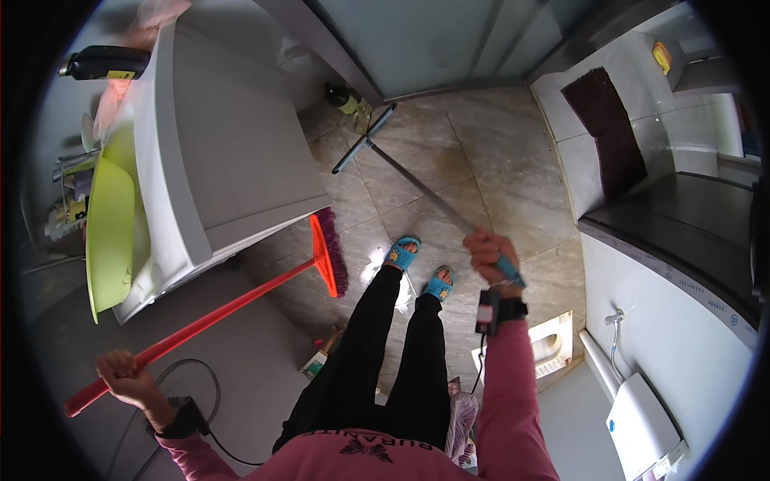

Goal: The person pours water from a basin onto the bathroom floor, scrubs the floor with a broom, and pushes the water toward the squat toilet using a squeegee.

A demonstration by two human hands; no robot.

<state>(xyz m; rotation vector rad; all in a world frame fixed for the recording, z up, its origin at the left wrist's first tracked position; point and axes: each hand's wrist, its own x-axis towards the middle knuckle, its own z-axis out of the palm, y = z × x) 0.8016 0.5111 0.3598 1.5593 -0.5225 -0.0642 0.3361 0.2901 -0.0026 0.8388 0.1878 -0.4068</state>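
My left hand point(124, 377) is wrapped round the red handle of a broom point(241, 303), near its top end. The broom's head has dark purple bristles and is beside the washing machine-like white cabinet. In my right hand point(491, 255) is the blue grip of a floor squeegee point(417, 183), fingers closed round it. Its grey pole runs up and left to a blue-edged blade, which rests on the tiled floor point(513, 192) near a bottle point(362, 117) and a dark-topped green container point(342, 98).
At left, a green basin point(112, 232) sits on the white cabinet point(241, 136), with a black bottle point(108, 62) farther back. A glass door point(425, 40) is ahead. At right are a dark mat point(605, 132), a squat toilet point(553, 345) and a white cistern point(642, 425).
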